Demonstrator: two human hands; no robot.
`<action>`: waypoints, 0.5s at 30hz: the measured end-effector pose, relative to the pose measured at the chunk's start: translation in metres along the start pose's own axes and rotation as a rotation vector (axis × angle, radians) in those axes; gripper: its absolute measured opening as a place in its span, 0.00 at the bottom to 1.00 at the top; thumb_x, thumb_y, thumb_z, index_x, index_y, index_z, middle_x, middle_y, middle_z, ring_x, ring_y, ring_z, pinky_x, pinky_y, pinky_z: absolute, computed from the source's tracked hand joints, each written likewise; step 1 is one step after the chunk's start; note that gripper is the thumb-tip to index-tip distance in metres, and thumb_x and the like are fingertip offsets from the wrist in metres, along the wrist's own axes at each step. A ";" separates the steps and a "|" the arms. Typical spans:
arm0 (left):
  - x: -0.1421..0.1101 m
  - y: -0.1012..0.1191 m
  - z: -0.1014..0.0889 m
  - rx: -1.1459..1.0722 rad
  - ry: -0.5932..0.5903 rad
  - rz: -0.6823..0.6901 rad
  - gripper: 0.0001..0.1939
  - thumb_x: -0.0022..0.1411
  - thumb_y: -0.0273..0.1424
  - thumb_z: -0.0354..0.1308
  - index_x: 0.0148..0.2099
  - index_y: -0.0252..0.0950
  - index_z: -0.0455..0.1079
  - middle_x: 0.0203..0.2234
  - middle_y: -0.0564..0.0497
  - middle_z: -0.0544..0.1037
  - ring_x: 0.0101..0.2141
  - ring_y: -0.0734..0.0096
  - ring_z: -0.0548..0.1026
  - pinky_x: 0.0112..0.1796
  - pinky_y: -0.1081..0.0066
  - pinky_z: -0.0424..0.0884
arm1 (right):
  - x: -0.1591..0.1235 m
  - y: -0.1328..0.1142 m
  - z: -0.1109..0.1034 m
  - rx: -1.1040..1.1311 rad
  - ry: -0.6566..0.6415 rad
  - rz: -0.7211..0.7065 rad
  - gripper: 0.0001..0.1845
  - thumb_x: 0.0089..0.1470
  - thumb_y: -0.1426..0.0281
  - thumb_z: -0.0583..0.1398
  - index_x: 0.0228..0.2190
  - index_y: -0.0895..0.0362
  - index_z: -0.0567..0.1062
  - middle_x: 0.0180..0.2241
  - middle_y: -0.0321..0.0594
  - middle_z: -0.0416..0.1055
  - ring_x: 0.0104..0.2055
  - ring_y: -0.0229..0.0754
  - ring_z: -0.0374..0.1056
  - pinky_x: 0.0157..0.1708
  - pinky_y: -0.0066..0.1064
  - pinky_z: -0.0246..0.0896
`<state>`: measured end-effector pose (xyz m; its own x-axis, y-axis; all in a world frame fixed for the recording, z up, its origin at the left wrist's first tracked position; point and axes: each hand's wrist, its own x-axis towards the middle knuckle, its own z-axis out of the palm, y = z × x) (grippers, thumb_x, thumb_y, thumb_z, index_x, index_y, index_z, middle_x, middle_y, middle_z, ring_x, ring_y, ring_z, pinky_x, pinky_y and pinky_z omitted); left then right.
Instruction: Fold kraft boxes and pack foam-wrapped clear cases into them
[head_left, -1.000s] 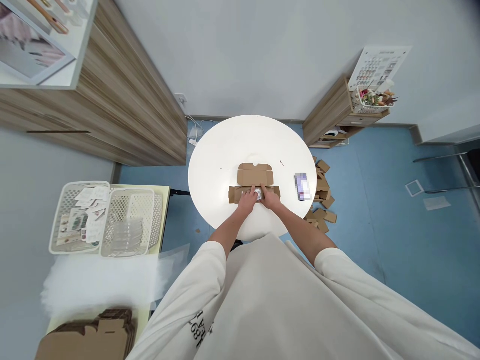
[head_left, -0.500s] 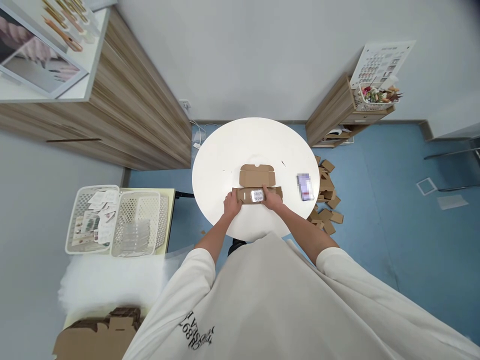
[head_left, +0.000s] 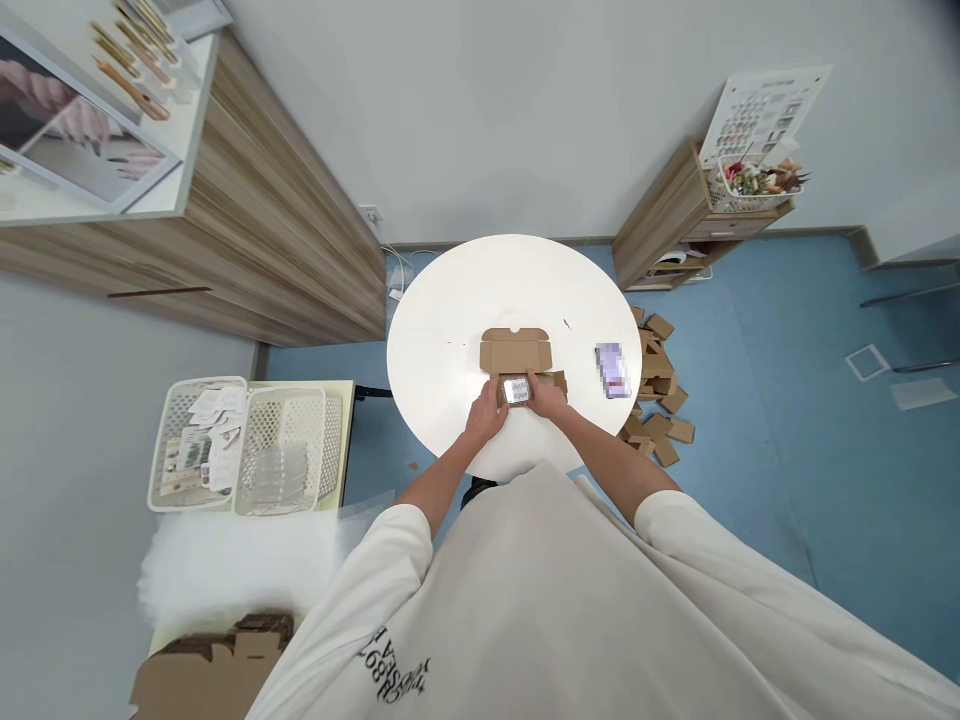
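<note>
An unfolded brown cardboard box [head_left: 515, 355] lies on the white round table [head_left: 450, 290], its lid laid back away from me. In its near part sits a small clear case [head_left: 516, 390] with rows of small pieces inside, too small to name. My left hand [head_left: 486, 410] is closed on the box at the left of the case, thumb on top and close to the case's edge. My right hand [head_left: 547, 397] grips the box at the right, its thumb by the case's right edge. The fingers beneath are partly hidden.
A phone [head_left: 613, 370], blurred out, lies at the table's right. Flattened cardboard boxes [head_left: 656, 375] are heaped on the floor beyond it. On a side table at left stand white baskets [head_left: 244, 450], one with paper packets, one with clear trays, and more cardboard [head_left: 210, 675].
My left hand has shifted right along the box, from its left end to beside the clear case. The right hand has stayed nearly in place. The view has tilted slightly.
</note>
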<state>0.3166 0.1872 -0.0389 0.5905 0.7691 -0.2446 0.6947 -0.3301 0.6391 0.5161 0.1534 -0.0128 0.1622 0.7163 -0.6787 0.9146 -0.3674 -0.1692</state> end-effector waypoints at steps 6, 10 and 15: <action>-0.001 -0.003 0.000 0.120 -0.100 -0.037 0.23 0.71 0.35 0.50 0.65 0.39 0.58 0.59 0.39 0.67 0.51 0.55 0.73 0.48 0.60 0.71 | -0.001 0.001 0.000 0.011 -0.004 -0.005 0.52 0.63 0.61 0.59 0.72 0.53 0.29 0.50 0.49 0.75 0.52 0.54 0.71 0.50 0.41 0.63; 0.003 -0.004 -0.004 0.322 -0.185 -0.060 0.17 0.71 0.30 0.45 0.57 0.35 0.67 0.46 0.38 0.73 0.47 0.53 0.73 0.47 0.58 0.68 | -0.001 0.001 0.000 0.010 -0.014 0.002 0.52 0.63 0.60 0.59 0.72 0.52 0.29 0.51 0.50 0.74 0.52 0.54 0.71 0.51 0.41 0.62; 0.014 0.003 -0.006 0.507 -0.262 0.042 0.17 0.68 0.25 0.46 0.53 0.30 0.71 0.46 0.33 0.73 0.51 0.48 0.70 0.50 0.55 0.64 | -0.002 0.001 0.000 0.018 -0.013 -0.006 0.52 0.63 0.60 0.60 0.72 0.53 0.32 0.52 0.51 0.74 0.55 0.55 0.69 0.53 0.42 0.61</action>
<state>0.3246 0.2006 -0.0357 0.6593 0.6095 -0.4402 0.7402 -0.6289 0.2379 0.5168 0.1518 -0.0119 0.1515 0.7110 -0.6867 0.9085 -0.3738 -0.1866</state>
